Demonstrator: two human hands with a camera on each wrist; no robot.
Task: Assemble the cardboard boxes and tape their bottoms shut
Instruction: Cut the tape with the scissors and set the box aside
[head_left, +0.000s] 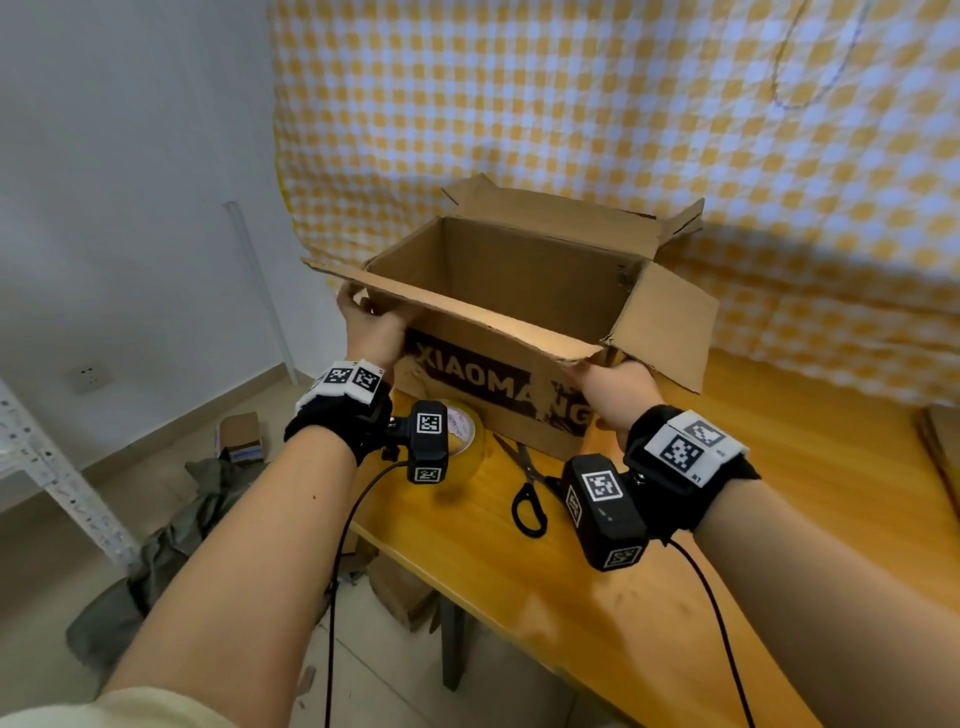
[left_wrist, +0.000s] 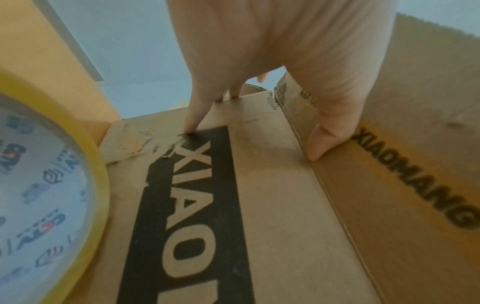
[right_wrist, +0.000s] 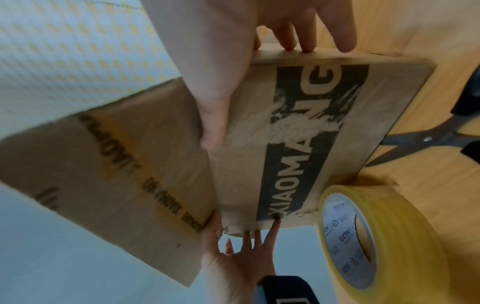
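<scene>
Head cam first: I'm holding the cardboard box (head_left: 498, 332) at both ends of its near side, mouth up with all four top flaps splayed out. It's sitting at the near-left corner of the wooden table (head_left: 753, 519), with yellow checked cloth (head_left: 623, 130) hanging behind it. My left hand (head_left: 371, 325) is gripping the near-left corner under the near flap, and my right hand (head_left: 610, 395) is gripping the near-right corner, though the flap is hiding most of the fingers. The tape roll (head_left: 465, 434) is standing on edge just in front of the box, partly hidden by my left wrist camera, and the scissors (head_left: 524, 488) are lying open right beside it, tips near the box.

Left wrist cam: my left hand (left_wrist: 280, 51) is pressing into the box (left_wrist: 272, 205), thumb tucked into the crease where the flap meets the printed XIAOMANG side, fingers wrapping round the corner and one fingertip touching the black print. The tape roll (left_wrist: 59, 195) is just left of the box.

Right wrist cam: my right hand (right_wrist: 233, 51) is doing the mirror thing, thumb lying flat on the printed face by the flap crease, fingers curling over the box's (right_wrist: 298, 144) far edge. My left hand (right_wrist: 233, 267) is showing at the other end, fingers spread on the corner. The tape roll (right_wrist: 376, 236) and scissors (right_wrist: 428, 139) are sitting on the table (right_wrist: 428, 205) beside the box.
</scene>
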